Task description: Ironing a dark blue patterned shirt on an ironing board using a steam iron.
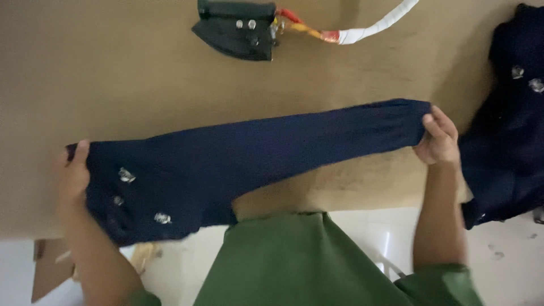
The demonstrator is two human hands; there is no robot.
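A dark navy garment [243, 156] with small silver ornaments is stretched across the brown table [113, 68] between both hands. My left hand [72, 175] grips its wide end at the left, thumb on top of the cloth. My right hand [437, 139] pinches its narrow end at the right. The cloth is held taut, and its lower left part hangs over the table's near edge.
A black flat iron [238, 28] with a white-wrapped cord [379, 24] lies at the table's far side. More navy garments with silver ornaments [507, 124] are piled at the right. My green shirt [306, 260] and a pale floor with a piece of cardboard [48, 266] show below.
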